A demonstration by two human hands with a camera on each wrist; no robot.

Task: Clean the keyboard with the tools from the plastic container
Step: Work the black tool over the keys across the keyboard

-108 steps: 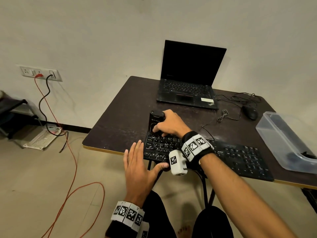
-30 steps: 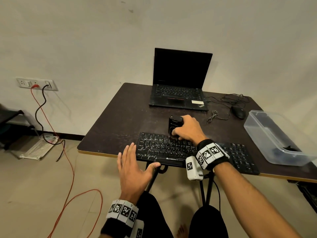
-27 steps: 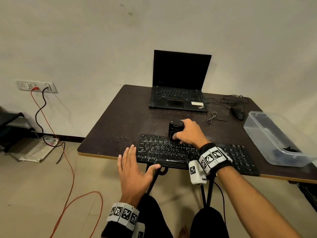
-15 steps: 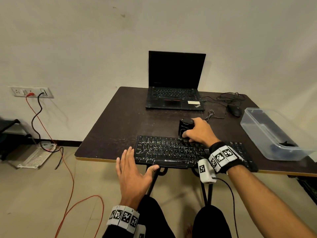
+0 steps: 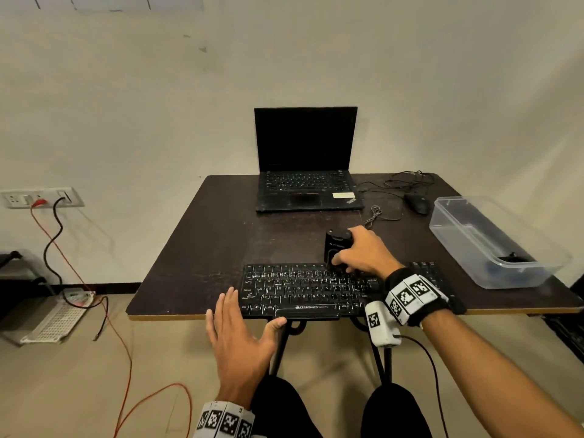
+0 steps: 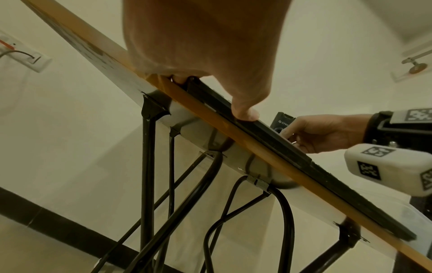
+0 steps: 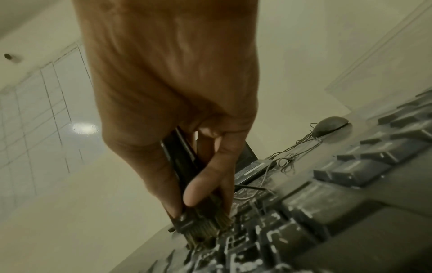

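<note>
A black keyboard (image 5: 303, 289) with pale dust on its keys lies along the table's near edge. My right hand (image 5: 360, 254) grips a black cylindrical cleaning tool (image 5: 337, 245) upright at the keyboard's top row, right of centre. In the right wrist view the fingers (image 7: 205, 177) wrap the tool, and its bristle end (image 7: 203, 227) touches the keys (image 7: 327, 212). My left hand (image 5: 240, 336) lies flat with straight fingers on the keyboard's front left corner. Its thumb (image 6: 245, 110) presses the front edge of the keyboard (image 6: 292, 153).
A clear plastic container (image 5: 458, 238) stands at the table's right edge with a dark item (image 5: 512, 257) inside. An open laptop (image 5: 306, 191) sits at the back, with a mouse (image 5: 417, 203) and loose cables to its right. Cords trail on the floor at left.
My right hand has carried the tool along the keyboard's top row from the left end to right of centre. The left hand has stayed at the front left corner.
</note>
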